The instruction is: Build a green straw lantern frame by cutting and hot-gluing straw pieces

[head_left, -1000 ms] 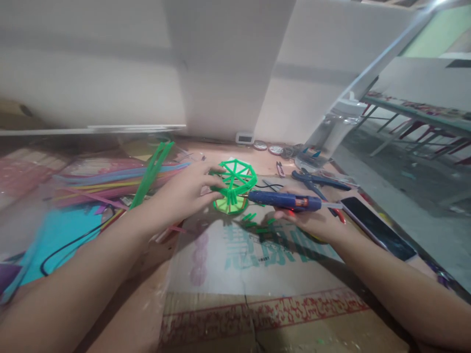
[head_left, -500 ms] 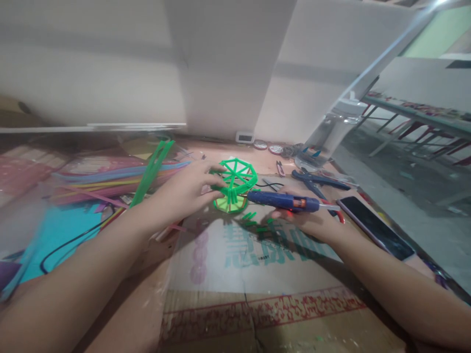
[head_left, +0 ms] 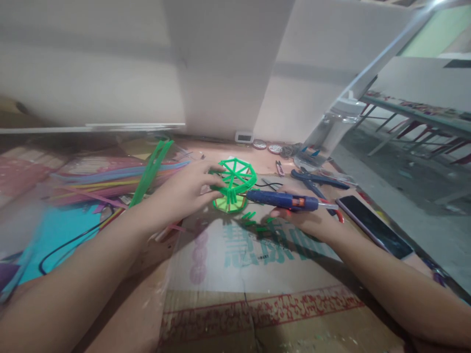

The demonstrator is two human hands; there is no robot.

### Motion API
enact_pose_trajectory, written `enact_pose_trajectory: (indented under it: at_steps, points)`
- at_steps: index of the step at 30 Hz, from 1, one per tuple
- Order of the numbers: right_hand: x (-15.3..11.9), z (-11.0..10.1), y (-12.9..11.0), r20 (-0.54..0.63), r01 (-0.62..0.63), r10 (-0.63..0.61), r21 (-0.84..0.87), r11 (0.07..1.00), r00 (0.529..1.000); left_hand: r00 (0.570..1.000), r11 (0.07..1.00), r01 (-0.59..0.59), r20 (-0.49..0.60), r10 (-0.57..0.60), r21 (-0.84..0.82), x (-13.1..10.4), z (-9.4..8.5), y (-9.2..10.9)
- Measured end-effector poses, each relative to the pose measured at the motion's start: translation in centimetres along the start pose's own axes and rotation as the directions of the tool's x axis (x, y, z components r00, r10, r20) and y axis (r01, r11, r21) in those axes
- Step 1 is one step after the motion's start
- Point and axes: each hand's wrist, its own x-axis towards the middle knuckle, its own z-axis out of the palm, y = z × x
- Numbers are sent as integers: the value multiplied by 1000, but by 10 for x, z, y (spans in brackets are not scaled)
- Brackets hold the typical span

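Observation:
My left hand [head_left: 200,184] is closed on the left side of a green wheel-like frame [head_left: 237,175] made of thin spoked strips. Below the wheel is a yellow-green many-sided base [head_left: 230,204] with green edging. In my right hand [head_left: 294,215] lies a blue glue gun [head_left: 279,200], a clear glue stick poking from its back end. Its nozzle points left and meets the green strips between wheel and base; whether it touches them I cannot tell. Short green pieces [head_left: 249,216] lie on the printed sheet just under the gun.
Blue-handled pliers [head_left: 320,180], small snips [head_left: 280,168], a phone [head_left: 375,225] and a clear water bottle [head_left: 327,137] stand or lie to the right. Long green strips [head_left: 152,169] and coloured strips [head_left: 110,179] are piled at left, near a black cable [head_left: 69,240]. A small display [head_left: 244,137] sits by the wall.
The view has shifted very slightly. Both hands, the glue gun and the green frame hold the same positions relative to one another.

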Motion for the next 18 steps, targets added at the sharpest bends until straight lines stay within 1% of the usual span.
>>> enact_pose_trajectory:
  at_steps: [2,7,10,15,18]
  points:
    - [0,0,-1,-1,-15,15,-3,1000,1000,1000,1000,5,-2,-5,-2,0,0,-1]
    - [-1,-1,-4,14,-48,47,60,997,999,1000,1000,4,6,-4,0,0,0,0]
    - [0,0,-1,10,-49,48,65,997,999,1000,1000,5,7,-5,-7,0,-1,0]
    - [2,4,11,49,-83,74,210,974,996,1000,1000,-2,9,2,13,0,0,-1]
    - [2,4,12,43,-99,93,163,982,995,1000,1000,-12,13,11,23,0,0,-1]
